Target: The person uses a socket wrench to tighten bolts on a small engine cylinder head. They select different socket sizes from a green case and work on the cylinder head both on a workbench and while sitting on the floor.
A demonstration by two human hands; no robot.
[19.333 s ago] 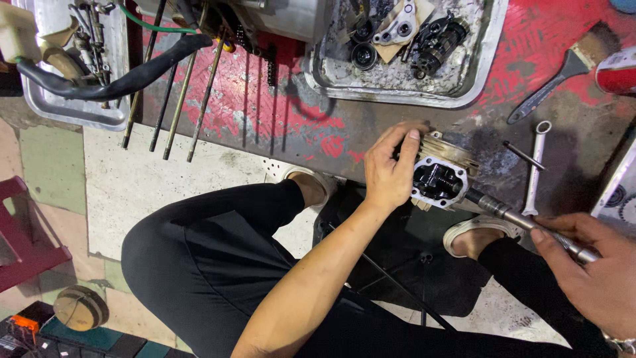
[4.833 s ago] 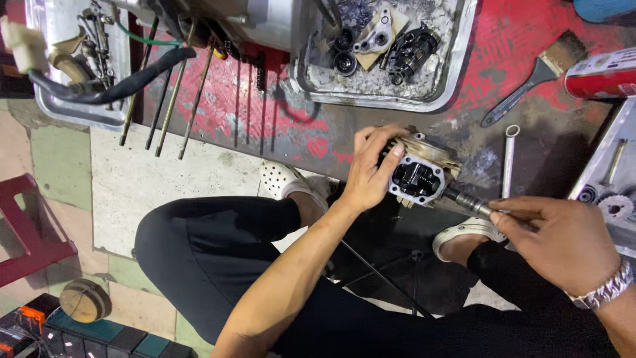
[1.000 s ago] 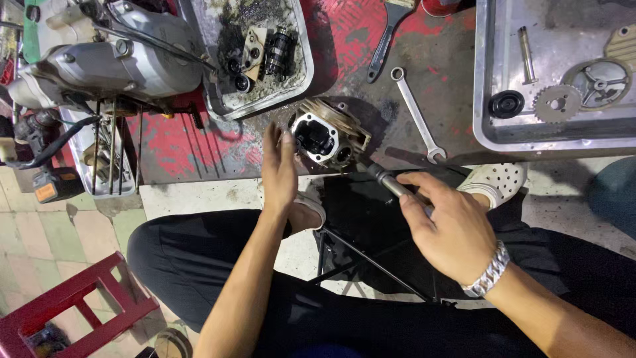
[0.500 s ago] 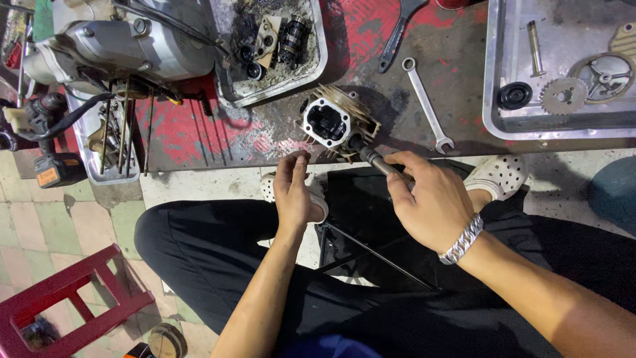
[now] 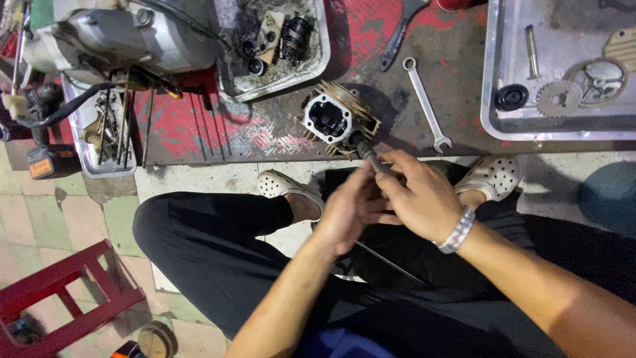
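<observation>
We see both hands meeting on one tool just below the finned cylinder head, which sits at the front edge of the red-stained metal work surface. The right hand is closed around the handle end of a metal driver tool; its shaft runs up into the lower right side of the cylinder head. The left hand presses against the right hand from the left, fingers curled toward the same handle, but we cannot tell whether it truly grips it, since the right hand covers the contact. A metal wristwatch sits on the right wrist.

Right of the cylinder head lies a combination wrench, near but not touching it. Further right, a steel tray holds a sprocket gear and a black round seal. Above-left of the cylinder head, a second tray holds dirty small parts. Far left of the head stands an engine case. Below the head, on either side of the hands, are two white perforated clogs on the person's feet; black trousers fill the lower frame. A red stool stands lower left, well apart from the head.
</observation>
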